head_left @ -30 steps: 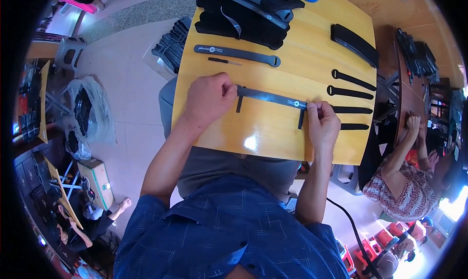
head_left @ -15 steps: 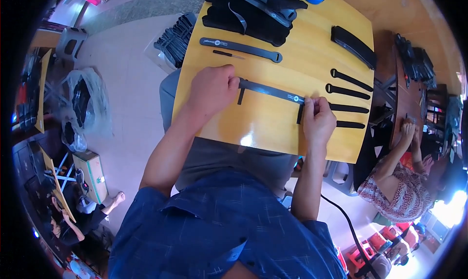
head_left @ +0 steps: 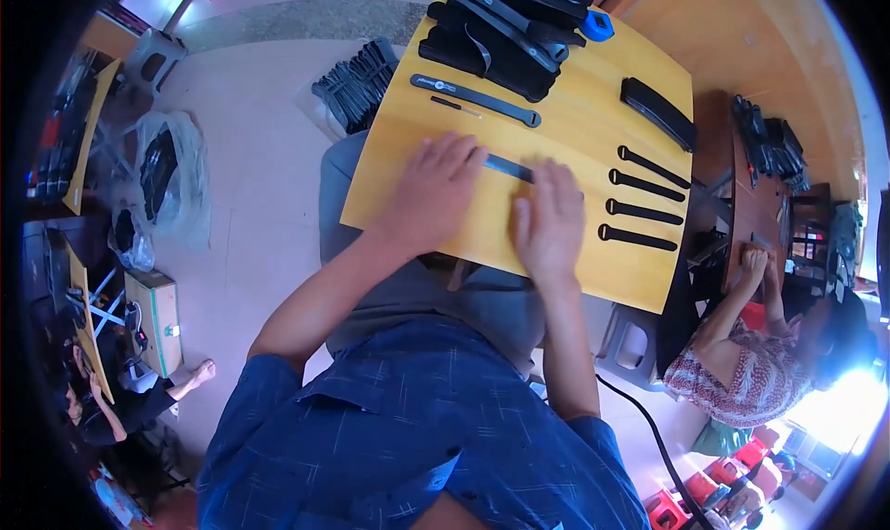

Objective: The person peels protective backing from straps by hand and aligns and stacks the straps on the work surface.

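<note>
Table (head_left: 575, 275) yellow. Middle strap (head_left: 509, 167) grey; logo strap (head_left: 475, 100) grey too, white print. Four loop straps (head_left: 640, 239) at the edge, all plain black; same for the pouch (head_left: 658, 113). Screwdriver (head_left: 446, 103) black-handled. Gadget (head_left: 600, 26) bright blue. Shirt (head_left: 408, 419) navy-ish blue, thin pale crosshatch. Trousers (head_left: 399, 298) grey. Co-worker's top (head_left: 760, 382) dark red, whitish print. Stools (head_left: 666, 511) red.
</note>
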### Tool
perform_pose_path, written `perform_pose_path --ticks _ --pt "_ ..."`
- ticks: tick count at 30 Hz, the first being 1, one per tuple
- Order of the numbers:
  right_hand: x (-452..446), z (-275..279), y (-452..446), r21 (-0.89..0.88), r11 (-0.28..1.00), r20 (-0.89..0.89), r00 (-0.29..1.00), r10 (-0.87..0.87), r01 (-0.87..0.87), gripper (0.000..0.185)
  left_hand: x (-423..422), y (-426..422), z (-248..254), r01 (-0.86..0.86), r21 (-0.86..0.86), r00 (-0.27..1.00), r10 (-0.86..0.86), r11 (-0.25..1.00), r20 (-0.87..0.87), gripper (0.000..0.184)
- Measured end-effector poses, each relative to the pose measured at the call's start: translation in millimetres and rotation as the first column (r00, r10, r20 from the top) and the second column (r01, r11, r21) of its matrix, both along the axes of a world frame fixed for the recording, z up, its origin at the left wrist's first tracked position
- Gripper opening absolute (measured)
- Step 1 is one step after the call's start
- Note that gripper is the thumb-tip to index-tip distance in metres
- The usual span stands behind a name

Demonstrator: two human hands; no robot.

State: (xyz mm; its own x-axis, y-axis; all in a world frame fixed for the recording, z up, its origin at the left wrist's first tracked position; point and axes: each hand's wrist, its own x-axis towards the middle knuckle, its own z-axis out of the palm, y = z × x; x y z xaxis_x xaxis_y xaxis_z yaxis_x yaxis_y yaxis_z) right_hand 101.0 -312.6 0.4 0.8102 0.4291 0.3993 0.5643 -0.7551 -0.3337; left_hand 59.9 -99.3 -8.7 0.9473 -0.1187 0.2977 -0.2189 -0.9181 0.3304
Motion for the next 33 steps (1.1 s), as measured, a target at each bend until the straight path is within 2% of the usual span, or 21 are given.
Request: perform_pose_path --ticks 1,2,4,7,10,14,16,23,25,29,32,33 --pt "-5.0 0.0 8.7 -0.068 0.996 -0.025 0.998 0.061 -0.063 0.06 -1.1 -5.9 -3.4 0.047 0.092 0.999 -0.045 0.995 -0.027 0.055" --pt "-7.6 -1.8 14.3 -0.068 0.995 -0.017 0.998 0.065 -0.067 0.06 -0.3 -8.2 -5.5 0.043 0.093 0.999 -0.041 0.995 -0.02 0.055" --pt "-11.7 -9.2 19.5 -0.155 0.978 -0.175 0.978 0.113 -0.14 0.068 1.3 -10.1 -9.8 0.152 0.015 0.973 -0.147 0.988 -0.177 0.068" --pt "-8.4 -17.3 14.7 -0.221 0.965 -0.227 0.97 0.092 -0.144 0.068 3.0 -4.2 -18.7 0.147 0.079 0.969 -0.128 0.986 -0.213 0.071" --pt "-7.9 -19.9 9.1 -0.206 0.964 -0.225 0.967 0.12 -0.167 0.069 0.6 1.9 -16.2 0.165 0.013 0.956 -0.156 0.986 -0.247 0.078" --pt "-7.2 -18.1 3.9 -0.23 0.961 -0.24 0.966 0.096 -0.153 0.072 1.9 5.8 -10.6 0.178 0.01 0.95 -0.169 0.984 -0.261 0.084" --pt "-9.6 -15.9 -3.3 -0.273 0.959 -0.244 0.97 0.01 -0.079 0.077 1.4 6.9 -10.1 0.187 0.019 0.942 -0.174 0.982 -0.285 0.085" --pt "-13.1 -23.7 -35.3 -0.325 0.944 -0.192 0.974 -0.12 0.053 0.085 0.2 5.2 -11.8 0.176 0.014 0.949 -0.166 0.984 -0.267 0.086" --pt "-11.6 -23.6 -42.8 -0.337 0.929 -0.201 0.952 -0.229 0.152 0.087 0.7 6.5 -9.6 0.178 0.026 0.951 -0.165 0.984 -0.261 0.086" --pt "-13.5 -29.4 -45.2 -0.312 0.937 -0.168 0.962 -0.214 0.155 0.087 2.2 7.3 -15.0 0.194 0.038 0.953 -0.18 0.98 -0.243 0.086" --pt "-18.6 -29.0 -51.1 -0.246 0.942 -0.117 0.958 -0.262 0.228 0.085 -1.3 9.9 -17.5 0.176 -0.038 0.975 -0.18 0.984 -0.128 0.084" --pt "-19.6 -22.1 -56.7 -0.168 0.958 -0.045 0.969 -0.243 0.232 0.081 -3.9 13.9 -12.2 0.182 -0.1 0.981 -0.188 0.978 -0.055 0.083"
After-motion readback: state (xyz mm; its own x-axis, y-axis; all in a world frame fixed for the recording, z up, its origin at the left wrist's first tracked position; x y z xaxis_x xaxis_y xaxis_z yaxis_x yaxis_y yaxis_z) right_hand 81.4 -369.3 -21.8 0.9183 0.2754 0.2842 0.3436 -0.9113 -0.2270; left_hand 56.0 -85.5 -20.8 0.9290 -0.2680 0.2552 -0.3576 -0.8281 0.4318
